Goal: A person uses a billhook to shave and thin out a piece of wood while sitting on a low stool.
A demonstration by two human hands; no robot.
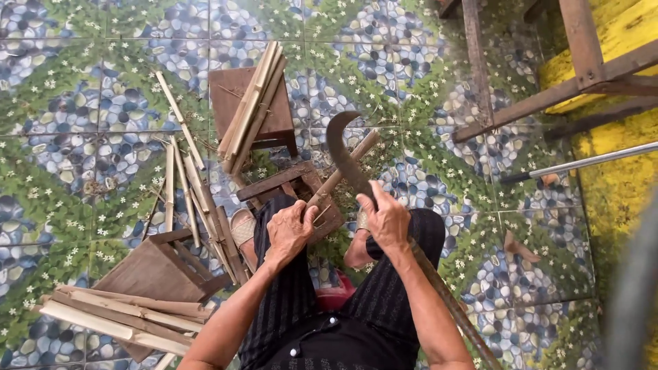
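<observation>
While the left hand [288, 229] grips a pale split bamboo stick [340, 175] at frame centre, the right hand [387, 219] closes around a dark curved iron billhook [345, 154], its blade seemingly touching the stick.

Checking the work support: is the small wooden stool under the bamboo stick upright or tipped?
Tipped: the stool lies on its side, legs showing.

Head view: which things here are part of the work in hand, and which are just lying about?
In use:
- left hand steadying a bamboo strip
- right hand gripping a curved blade
- small wooden block under the strip

Lying about:
- bamboo strips on a stool
- bundle of strips, lower left
- metal rod
- wooden frame
</observation>
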